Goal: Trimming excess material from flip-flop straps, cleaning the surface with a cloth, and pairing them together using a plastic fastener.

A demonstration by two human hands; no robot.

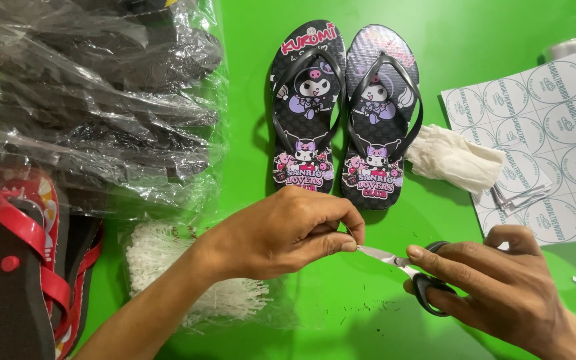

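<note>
A bright green surface [501,40] fills the whole view; no wall, floor or window shows. It is smooth, evenly coloured and evenly lit, with soft, short shadows that fall beside whatever rests on it. Just below the hands, small dark specks [368,310] lie scattered over the green. Beyond the hands, toward the upper edge, the surface runs on plain and flat. At the lower edge, between the hands, a broad soft shadow darkens the green.
</note>
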